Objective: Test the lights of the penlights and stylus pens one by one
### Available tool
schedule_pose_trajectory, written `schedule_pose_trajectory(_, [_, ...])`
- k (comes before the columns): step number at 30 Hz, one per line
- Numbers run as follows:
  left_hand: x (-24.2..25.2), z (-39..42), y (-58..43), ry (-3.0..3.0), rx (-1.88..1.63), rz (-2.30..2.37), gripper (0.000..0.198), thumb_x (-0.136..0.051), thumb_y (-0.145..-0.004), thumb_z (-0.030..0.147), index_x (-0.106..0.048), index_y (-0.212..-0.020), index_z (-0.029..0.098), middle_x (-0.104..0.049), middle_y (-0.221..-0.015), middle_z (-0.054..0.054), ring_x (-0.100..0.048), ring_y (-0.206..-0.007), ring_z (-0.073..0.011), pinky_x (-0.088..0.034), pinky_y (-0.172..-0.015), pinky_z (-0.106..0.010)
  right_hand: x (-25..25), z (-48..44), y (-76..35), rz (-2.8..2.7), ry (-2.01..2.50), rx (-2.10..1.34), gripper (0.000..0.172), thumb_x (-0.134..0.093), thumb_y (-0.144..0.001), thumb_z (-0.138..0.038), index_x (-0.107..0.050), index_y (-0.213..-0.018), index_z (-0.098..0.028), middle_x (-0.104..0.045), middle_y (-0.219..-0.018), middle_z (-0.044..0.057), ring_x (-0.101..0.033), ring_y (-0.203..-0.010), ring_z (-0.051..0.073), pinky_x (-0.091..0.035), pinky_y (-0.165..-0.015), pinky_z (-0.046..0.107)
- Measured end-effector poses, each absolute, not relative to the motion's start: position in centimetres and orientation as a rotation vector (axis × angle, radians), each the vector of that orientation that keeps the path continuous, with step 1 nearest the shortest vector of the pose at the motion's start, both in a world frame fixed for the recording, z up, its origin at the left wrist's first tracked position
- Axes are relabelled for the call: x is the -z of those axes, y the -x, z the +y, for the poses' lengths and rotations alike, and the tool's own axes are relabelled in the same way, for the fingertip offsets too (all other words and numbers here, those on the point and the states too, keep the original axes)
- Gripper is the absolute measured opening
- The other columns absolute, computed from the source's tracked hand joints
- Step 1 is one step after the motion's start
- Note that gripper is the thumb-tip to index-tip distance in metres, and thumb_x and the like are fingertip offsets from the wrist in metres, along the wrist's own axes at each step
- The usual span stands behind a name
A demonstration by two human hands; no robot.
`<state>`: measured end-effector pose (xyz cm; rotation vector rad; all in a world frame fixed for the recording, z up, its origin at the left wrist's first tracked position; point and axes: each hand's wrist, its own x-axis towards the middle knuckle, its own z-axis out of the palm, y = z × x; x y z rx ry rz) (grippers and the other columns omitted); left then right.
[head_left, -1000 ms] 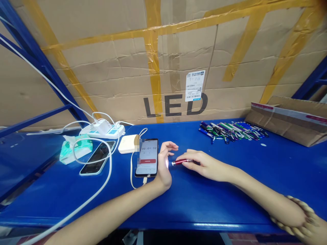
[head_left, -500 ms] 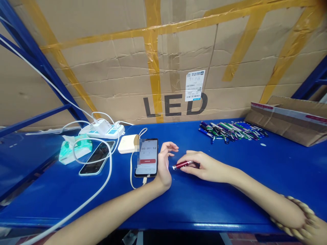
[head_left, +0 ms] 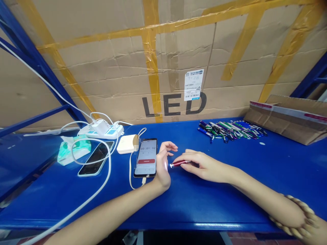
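Note:
Between the thumb and fingers of my right hand [head_left: 201, 165] is a small red flashlight [head_left: 180, 163] with a silver head. Its lit end points left, and a bright spot falls on the palm of my left hand [head_left: 163, 165]. That hand stands on its edge with the fingers curved and apart, holding nothing. Just left of it lies a phone [head_left: 146, 166] with a timer screen reading 00:01:32, a cable plugged into its lower end.
Several small colored flashlights with carabiner clips [head_left: 231, 130] lie at the back right, before an open cardboard box [head_left: 288, 119]. On the left are a power strip [head_left: 109, 131], tissue pack [head_left: 74, 149], second phone [head_left: 95, 160], cream power bank [head_left: 127, 144] and looping white cable [head_left: 109, 170].
The red flashlight has moved slightly left, closer to my left palm, and the light spot there is brighter. My left hand has barely moved.

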<state>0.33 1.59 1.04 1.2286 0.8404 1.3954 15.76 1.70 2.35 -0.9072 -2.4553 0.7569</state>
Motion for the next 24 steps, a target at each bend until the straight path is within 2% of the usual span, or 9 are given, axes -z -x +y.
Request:
schedule_pose_trajectory(11, [-0.78,1.57,-0.28,-1.254,-1.423,0.806,0.03,-0.027,-0.075,0.039,-0.048,-0.081,0.018,-0.051,-0.087,-0.008,-0.048,-0.087,-0.0222,-0.035,-0.074,-0.032,-2.26,1.82,-15.91,-2.458,0.997,-0.654,0.033,-0.034,-0.096,-0.033,-0.06,-0.111,-0.019,-0.062,-0.099,0.008,-0.053,-0.091,0.019,-0.044,-0.082,0.034])
schedule_pose_trajectory(24, [-0.78,1.55,-0.27,-1.274,-1.406,0.801,0.031,-0.025,-0.077,0.038,-0.048,-0.082,0.018,-0.052,-0.087,-0.008,-0.048,-0.087,-0.0231,-0.034,-0.075,-0.034,-2.17,1.73,-15.64,-2.487,0.971,-0.672,0.029,-0.046,-0.092,-0.035,-0.063,-0.109,-0.02,-0.065,-0.09,0.007,-0.054,-0.084,0.017,-0.045,-0.076,0.03])
